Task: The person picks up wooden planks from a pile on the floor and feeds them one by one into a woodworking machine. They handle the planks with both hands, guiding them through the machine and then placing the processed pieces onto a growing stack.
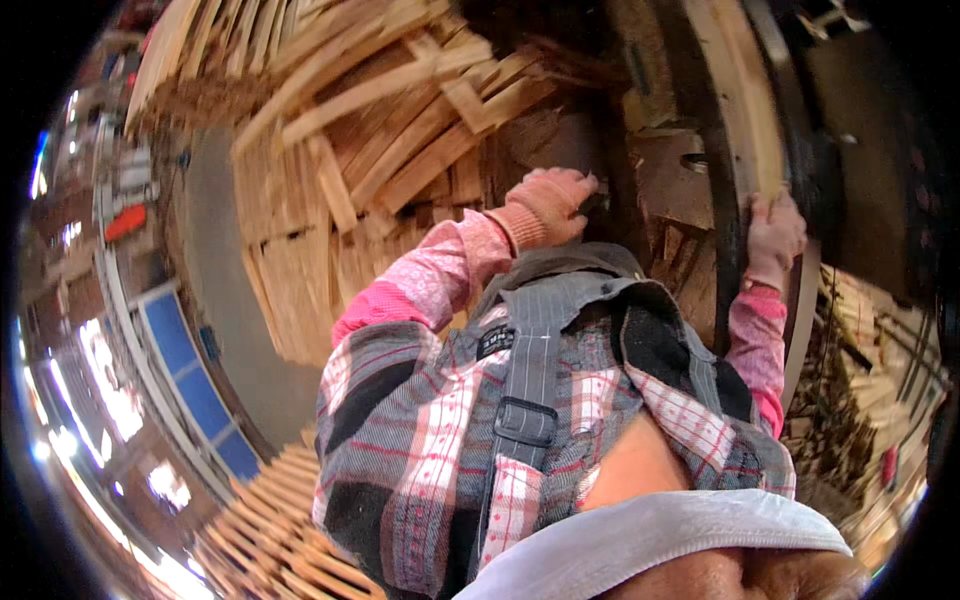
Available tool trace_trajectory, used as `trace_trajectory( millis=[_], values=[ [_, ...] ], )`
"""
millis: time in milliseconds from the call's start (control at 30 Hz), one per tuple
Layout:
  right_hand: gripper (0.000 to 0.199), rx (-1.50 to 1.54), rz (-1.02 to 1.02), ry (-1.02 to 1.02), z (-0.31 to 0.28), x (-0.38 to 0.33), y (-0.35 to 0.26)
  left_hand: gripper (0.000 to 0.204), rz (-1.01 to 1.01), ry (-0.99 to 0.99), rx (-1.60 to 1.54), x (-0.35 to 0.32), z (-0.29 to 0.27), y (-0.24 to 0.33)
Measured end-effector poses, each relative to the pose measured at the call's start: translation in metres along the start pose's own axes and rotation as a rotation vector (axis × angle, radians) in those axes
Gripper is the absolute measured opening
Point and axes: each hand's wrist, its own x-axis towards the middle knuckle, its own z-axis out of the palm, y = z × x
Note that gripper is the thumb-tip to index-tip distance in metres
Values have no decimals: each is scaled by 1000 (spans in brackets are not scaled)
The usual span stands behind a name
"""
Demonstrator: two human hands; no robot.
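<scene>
My right hand (775, 238), in a pale pinkish glove, is on the near end of a long wooden board (742, 95). Its fingers close over the board's end, and the board runs away from me along a dark machine bed. My left hand (550, 205), in a pink knitted-cuff glove, is stretched forward beside the dark machine edge. Its thumb and fingers are bent but apart, and nothing shows between them. Whether its fingertips touch the edge I cannot tell.
A large stack of loose wooden strips (400, 130) rises at the left. More slats (290, 525) lie in a pile at the lower left. Wood pieces and scraps (860, 340) fill the right side. Blue panels (190, 365) stand beyond the grey floor (225, 270).
</scene>
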Motion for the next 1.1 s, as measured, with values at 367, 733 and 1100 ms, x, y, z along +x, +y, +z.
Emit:
trace_trajectory(
  millis=[367, 733, 1100],
  values=[
    [51, -216, -224, -91, 80, 281, -25, 53, -872, 173, -754, -84, 92, 47],
    [75, 569, -967, -234, 102, 206, -341, 47, -1515, 712, -1190, -176, 232, 107],
    [65, -4, -960, -785, 143, 158, -388, 23, -281, 1159, -2639, 26, 259, -79]
  ],
)
